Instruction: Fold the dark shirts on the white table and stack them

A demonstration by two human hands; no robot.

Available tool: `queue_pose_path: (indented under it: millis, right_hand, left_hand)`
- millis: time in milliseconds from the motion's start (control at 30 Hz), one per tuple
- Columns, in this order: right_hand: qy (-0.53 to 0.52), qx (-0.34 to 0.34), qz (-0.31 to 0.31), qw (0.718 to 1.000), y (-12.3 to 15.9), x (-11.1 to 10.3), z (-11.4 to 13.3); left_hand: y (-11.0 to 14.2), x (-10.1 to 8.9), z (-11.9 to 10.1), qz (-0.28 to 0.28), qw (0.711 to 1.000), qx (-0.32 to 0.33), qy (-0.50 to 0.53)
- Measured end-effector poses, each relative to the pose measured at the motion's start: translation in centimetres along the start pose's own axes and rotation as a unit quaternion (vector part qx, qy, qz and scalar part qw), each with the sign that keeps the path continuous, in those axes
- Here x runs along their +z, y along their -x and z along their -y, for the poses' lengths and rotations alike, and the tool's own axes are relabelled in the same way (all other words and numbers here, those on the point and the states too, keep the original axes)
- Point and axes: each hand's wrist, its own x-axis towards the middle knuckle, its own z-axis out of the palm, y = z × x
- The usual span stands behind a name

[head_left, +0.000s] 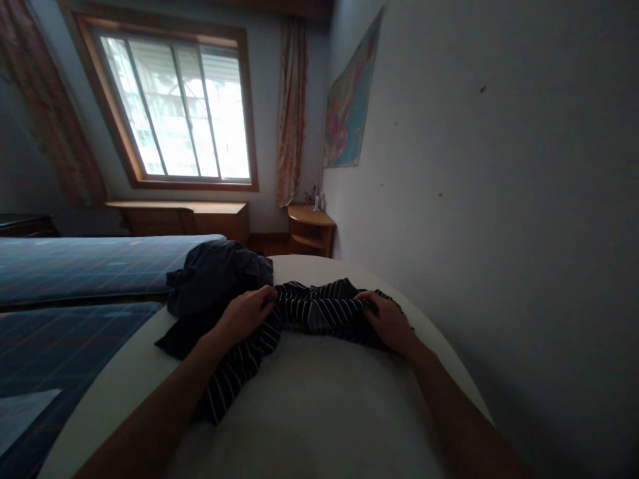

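A dark garment with thin white stripes lies bunched on a white bed surface. My left hand pinches its cloth at the left of the bunch, fingers closed on the fabric. My right hand grips the same striped garment at its right side, fingers curled into the cloth. A plain dark garment is heaped just beyond my left hand, partly under the striped one.
A bed with a blue checked cover stands to the left. The wall runs close along the right side. Far back are a window, a low wooden cabinet and a corner shelf.
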Motion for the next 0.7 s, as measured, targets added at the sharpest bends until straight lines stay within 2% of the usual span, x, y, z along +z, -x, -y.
queue_pose_path:
  millis: [67, 133, 233, 333, 400, 700]
  right_hand:
    - [-0.007, 0.001, -0.018, 1.0, -0.1, 0.0, 0.0]
    - [-0.005, -0.008, -0.006, 1.0, 0.0, 0.1, -0.2]
    - [-0.016, -0.033, 0.045, 0.998, 0.3, 0.5, -0.7]
    - [-0.041, -0.043, 0.126, 0.99, 0.9, 0.8, -1.0]
    - [-0.046, -0.044, 0.147, 0.987, 1.0, 0.9, -1.1]
    - [0.007, -0.007, 0.061, 0.998, 0.2, -0.1, -0.6]
  left_hand:
    - [0.0, -0.1, -0.5, -0.025, 0.999, 0.01, -0.026]
    - [0.1, 0.0, -1.1, -0.023, 0.996, 0.053, -0.064]
    - [0.2, 0.6, -1.9, 0.042, 0.989, 0.114, -0.088]
    - [0.6, 1.3, -1.8, 0.095, 0.984, 0.123, -0.085]
    - [0.9, 1.6, -1.5, 0.114, 0.984, 0.118, -0.074]
    - [1.4, -0.2, -0.5, 0.24, 0.965, 0.092, -0.042]
